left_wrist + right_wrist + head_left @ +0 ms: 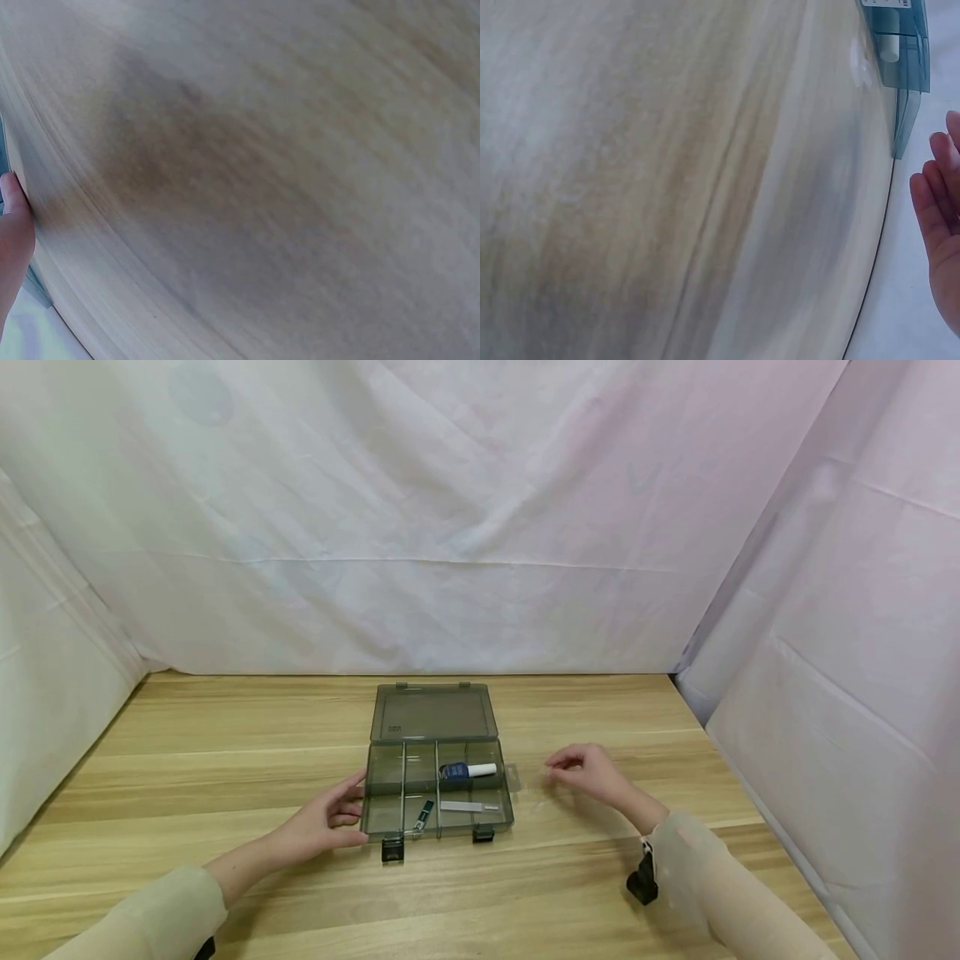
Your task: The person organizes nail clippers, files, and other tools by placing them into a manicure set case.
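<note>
A see-through grey divided case (385,790) lies on the table, its lid (433,712) folded back away from me. Inside it, a dark blue nail polish bottle with a white cap (456,771) rests on its side in the back right part. In front of the bottle is a pale, narrow nail file (461,807). A dark green nail clipper (423,816) leans in the front middle compartment. My left hand (322,824) touches the case's left side, thumb at the front corner. My right hand (592,774) is right of the case, fingers loosely bent; nothing is visible in it.
Two dark latches (393,848) hang at the case's front edge. On the wooden table (247,735), a faint clear patch (513,777) shows beside the case's right wall; whether it is an object is unclear. A white cloth (420,527) hangs behind and at both sides.
</note>
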Demonstrator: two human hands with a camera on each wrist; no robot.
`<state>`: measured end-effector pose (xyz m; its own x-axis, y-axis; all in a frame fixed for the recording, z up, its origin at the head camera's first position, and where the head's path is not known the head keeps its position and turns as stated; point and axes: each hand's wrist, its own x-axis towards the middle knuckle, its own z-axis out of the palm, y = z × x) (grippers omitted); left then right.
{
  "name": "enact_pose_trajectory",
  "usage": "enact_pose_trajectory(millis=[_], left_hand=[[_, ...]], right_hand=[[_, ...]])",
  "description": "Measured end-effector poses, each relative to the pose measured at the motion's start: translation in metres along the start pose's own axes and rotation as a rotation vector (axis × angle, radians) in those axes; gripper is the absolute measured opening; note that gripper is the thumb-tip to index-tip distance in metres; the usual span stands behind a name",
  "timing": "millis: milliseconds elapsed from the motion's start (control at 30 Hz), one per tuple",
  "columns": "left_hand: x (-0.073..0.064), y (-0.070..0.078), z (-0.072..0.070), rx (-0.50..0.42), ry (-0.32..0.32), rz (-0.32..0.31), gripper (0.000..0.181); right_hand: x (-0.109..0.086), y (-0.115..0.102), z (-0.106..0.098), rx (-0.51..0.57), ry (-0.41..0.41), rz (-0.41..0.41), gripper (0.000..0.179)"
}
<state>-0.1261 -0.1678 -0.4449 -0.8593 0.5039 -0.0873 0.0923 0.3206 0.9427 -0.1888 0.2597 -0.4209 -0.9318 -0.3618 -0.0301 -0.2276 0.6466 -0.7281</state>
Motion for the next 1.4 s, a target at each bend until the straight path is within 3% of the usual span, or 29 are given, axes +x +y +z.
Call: enact_pose_trajectory(millis=[500, 800, 1067, 1267, 1400], left_hand=[[0.0, -0.002, -0.001, 0.006, 0.002, -0.024, 0.095], [0.0, -0.001, -0.001, 0.0, -0.004, -0.026, 0.095], [-0.001, -0.001, -0.001, -0.003, 0.003, -0.04, 0.096], [0.0, -0.001, -0.001, -0.005, 0.004, -0.01, 0.095], [0.0, -0.001, 0.0, -0.007, 0.001, 0.01, 0.095]], right_hand=[[0.015, -0.021, 0.001, 0.027, 0.027, -0.033, 0.018], [0.024, -0.031, 0.007, 0.11, 0.013, 0.019, 0.024], [0.031, -0.044, 0.013, 0.128, -0.006, 0.006, 0.022], [0.036, -0.053, 0.019, 0.136, -0.007, 0.007, 0.02], [0.032, -0.074, 0.019, 0.152, -0.021, 0.012, 0.019]])
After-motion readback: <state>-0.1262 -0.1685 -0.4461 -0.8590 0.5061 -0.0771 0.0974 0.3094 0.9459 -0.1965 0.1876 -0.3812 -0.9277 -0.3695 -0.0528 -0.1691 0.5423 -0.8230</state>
